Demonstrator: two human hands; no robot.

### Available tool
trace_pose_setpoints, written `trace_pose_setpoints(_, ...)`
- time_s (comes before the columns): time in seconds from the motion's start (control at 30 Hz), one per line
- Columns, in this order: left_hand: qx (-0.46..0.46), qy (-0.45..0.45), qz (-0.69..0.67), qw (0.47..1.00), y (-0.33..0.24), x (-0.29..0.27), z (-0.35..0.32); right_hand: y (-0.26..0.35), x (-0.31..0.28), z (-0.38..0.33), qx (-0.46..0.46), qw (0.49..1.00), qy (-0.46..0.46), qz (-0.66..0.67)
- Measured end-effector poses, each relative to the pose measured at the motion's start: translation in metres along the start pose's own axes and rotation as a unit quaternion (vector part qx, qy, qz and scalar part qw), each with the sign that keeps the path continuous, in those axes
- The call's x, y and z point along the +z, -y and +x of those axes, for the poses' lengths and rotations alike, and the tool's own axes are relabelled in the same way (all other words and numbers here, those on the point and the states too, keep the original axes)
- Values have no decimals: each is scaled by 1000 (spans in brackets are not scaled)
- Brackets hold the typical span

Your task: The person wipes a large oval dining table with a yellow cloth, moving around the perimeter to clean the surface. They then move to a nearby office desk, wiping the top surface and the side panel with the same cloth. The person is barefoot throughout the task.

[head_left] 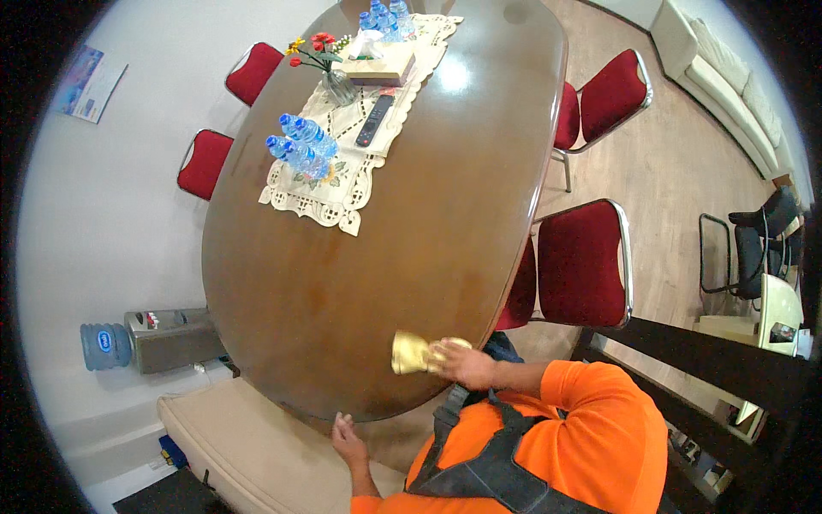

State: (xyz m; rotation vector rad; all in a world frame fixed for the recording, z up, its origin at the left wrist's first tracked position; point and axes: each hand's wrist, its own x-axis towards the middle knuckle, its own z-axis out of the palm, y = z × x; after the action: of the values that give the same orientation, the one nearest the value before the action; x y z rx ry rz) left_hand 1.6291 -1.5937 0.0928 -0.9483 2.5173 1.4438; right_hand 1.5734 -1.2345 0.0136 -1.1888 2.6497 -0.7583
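Note:
A yellow cloth (pixel 413 352) lies bunched on the glossy brown table (pixel 342 300), close to its near right edge. My right hand (pixel 467 364) grips the cloth from the right and presses it against the tabletop; the cloth is slightly blurred. My left hand (pixel 348 439) is at the table's near rim, its fingers loosely bent and apart, with nothing in them. Both forearms come out of orange sleeves.
A lace runner (pixel 330 212) carries water bottles (pixel 304 147), a remote (pixel 375 120), a flower vase (pixel 339 87) and a tissue box (pixel 377 70). Red chairs (pixel 582 261) flank the table. A beige bench (pixel 248 445) and a water dispenser (pixel 175 341) stand near left.

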Motion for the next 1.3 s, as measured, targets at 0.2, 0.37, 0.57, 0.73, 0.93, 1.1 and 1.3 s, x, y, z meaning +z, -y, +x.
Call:
trace_pose_setpoints(0.2, 75, -87, 29, 993, 54, -101, -7, -143, -73, -29, 427, 892, -145, -22)
trace_pose_setpoints(0.37, 7, -172, -81, 982, 185, -155, -47, -214, -95, -121, 550, 710, -406, -170)
trace_pose_setpoints(0.57, -101, -146, -133, 975, 218, -128, -76, 14, 39, -14, 434, 875, -141, -163)
trace_pose_setpoints(0.73, -13, -56, -150, 987, 165, -90, -32, 164, 99, 13, -36, 965, 77, 248)
trace_pose_setpoints(0.93, 150, 90, -164, 971, 59, -35, -6, 142, -9, -10, 308, 725, -177, 590)
trace_pose_setpoints(1.1, 165, 334, -233, 898, -24, 46, -71, 133, -97, -60, 133, 394, -282, 865)
trace_pose_setpoints(1.3, 57, 514, -216, 828, -78, 114, -129, 146, -123, -108, 32, 357, -296, 886)
